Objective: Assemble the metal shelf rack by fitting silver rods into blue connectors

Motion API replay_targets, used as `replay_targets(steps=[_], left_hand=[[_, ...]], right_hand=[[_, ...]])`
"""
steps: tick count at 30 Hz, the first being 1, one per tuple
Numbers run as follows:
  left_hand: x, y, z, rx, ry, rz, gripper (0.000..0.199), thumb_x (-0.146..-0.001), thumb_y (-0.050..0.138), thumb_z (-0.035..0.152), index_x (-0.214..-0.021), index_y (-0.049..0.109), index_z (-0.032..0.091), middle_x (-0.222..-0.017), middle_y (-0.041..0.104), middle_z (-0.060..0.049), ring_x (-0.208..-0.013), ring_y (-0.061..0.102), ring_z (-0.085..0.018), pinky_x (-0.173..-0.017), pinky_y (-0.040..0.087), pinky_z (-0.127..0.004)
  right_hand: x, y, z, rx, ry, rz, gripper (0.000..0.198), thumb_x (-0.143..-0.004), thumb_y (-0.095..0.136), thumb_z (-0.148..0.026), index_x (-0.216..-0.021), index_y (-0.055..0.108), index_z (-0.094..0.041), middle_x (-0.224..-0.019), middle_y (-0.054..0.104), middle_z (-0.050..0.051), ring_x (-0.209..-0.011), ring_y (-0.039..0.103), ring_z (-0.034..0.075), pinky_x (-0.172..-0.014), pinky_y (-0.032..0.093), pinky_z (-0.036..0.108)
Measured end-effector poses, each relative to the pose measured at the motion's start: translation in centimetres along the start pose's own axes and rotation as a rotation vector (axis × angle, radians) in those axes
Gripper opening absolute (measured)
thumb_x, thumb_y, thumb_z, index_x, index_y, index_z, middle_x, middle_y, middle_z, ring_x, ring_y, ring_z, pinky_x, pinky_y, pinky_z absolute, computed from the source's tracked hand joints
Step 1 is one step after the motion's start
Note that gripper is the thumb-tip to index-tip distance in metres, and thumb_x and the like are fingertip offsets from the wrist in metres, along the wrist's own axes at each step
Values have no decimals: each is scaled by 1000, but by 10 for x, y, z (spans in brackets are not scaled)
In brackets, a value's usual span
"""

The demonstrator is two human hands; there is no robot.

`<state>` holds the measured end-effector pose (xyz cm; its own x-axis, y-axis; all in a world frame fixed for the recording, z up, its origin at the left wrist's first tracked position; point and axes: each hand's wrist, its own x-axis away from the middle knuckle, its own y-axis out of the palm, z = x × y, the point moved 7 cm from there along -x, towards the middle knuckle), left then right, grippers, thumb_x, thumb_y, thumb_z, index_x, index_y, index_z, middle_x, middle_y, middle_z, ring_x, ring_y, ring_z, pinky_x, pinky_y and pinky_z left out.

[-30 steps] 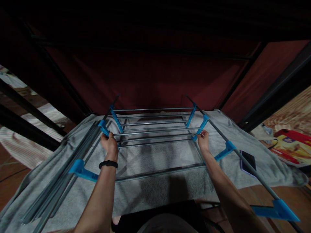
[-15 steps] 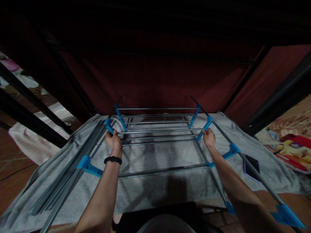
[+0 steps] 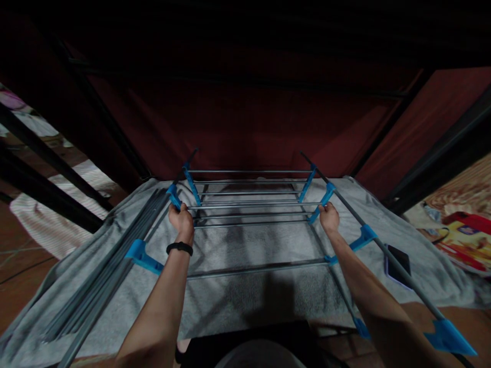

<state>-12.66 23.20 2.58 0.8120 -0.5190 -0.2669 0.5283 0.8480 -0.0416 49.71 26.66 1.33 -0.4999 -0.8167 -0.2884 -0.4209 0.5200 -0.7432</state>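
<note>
A partly built rack frame (image 3: pixel 261 268) of grey metal rods with blue plastic connectors lies on a grey cloth. My left hand (image 3: pixel 181 219) is closed around the frame's left side, by a blue connector (image 3: pixel 174 197) and the end of a crossing rod. At the opposite end of that crossbar my right hand (image 3: pixel 329 217) pinches it beside the right blue connector (image 3: pixel 326 195). Several crossing rods run between the two sides beyond my hands. Nearer to me, another blue connector (image 3: pixel 143 256) sits beside my left forearm; part of it is hidden.
Loose grey rods (image 3: pixel 103 271) lie bundled on the grey cloth (image 3: pixel 238 299) at left. A phone (image 3: pixel 398 266) lies beside the right side pole. Dark red panels (image 3: pixel 249 128) with black bars stand behind, and a red-and-yellow package (image 3: pixel 466 243) lies far right.
The left side of the frame and my left hand have shifted slightly to the right. My right hand keeps nearly the same place and hold.
</note>
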Motion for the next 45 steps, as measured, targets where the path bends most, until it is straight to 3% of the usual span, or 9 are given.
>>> replay_targets(steps=[11, 21, 28, 32, 35, 38, 41, 45], left_hand=[[-1, -3, -2, 9, 15, 4, 10, -84, 62, 25, -90, 57, 20, -84, 61, -4, -80, 59, -20, -92, 52, -38], [3, -5, 3, -173, 19, 5, 9, -86, 55, 26, -92, 52, 21, -94, 63, -7, -95, 62, -23, -100, 49, -41], [5, -3, 0, -233, 61, -25, 9, -90, 49, 30, -95, 46, 22, -99, 60, -9, -101, 61, -26, -103, 46, -44], [7, -4, -3, -219, 48, -27, 9, -91, 49, 31, -93, 46, 23, -94, 58, -7, -97, 61, -25, -100, 48, -42], [11, -5, -2, -209, 31, -27, 12, -94, 47, 33, -95, 49, 22, -95, 61, -9, -99, 62, -26, -101, 48, -44], [18, -5, 0, -228, 13, -48, 19, -97, 43, 34, -99, 54, 18, -100, 64, -13, -101, 62, -28, -103, 48, -47], [28, -6, 2, -225, 27, -59, 29, -98, 42, 32, -115, 56, 14, -118, 64, -18, -118, 60, -29, -111, 44, -46], [50, -15, -8, -232, -7, -32, 48, -99, 45, 30, -142, 43, 10, -147, 47, -23, -145, 40, -29, -123, 31, -46]], right_hand=[[-2, 4, 4, -17, -34, 16, 35, -91, 46, -36, -111, 66, -16, -103, 71, 14, -92, 62, 25, -78, 40, 32], [-3, 8, 11, -54, -101, 54, 43, -91, 41, -44, -109, 65, -15, -101, 70, 15, -88, 60, 25, -80, 42, 34], [1, 14, 16, -90, -52, 66, 47, -88, 43, -43, -117, 63, -12, -107, 67, 18, -95, 61, 28, -86, 46, 39], [18, 20, 18, -190, -32, 35, 52, -87, 46, -39, -131, 55, -12, -117, 64, 19, -102, 61, 28, -92, 47, 42], [48, 27, 20, -231, -10, 43, 65, -85, 48, -38, -144, 43, -12, -132, 54, 21, -108, 59, 29, -97, 48, 42], [86, 51, 19, -187, 3, -71, 64, -85, 46, -37, -142, 45, -9, -135, 51, 20, -110, 59, 28, -103, 47, 40], [124, 88, 8, -56, -90, -350, 55, -86, 44, -34, -135, 55, -12, -135, 53, 18, -116, 59, 27, -109, 43, 37], [159, 123, 0, 254, -205, -601, 59, -93, 45, -38, -147, 50, -15, -155, 41, 16, -142, 42, 30, -117, 35, 43]])
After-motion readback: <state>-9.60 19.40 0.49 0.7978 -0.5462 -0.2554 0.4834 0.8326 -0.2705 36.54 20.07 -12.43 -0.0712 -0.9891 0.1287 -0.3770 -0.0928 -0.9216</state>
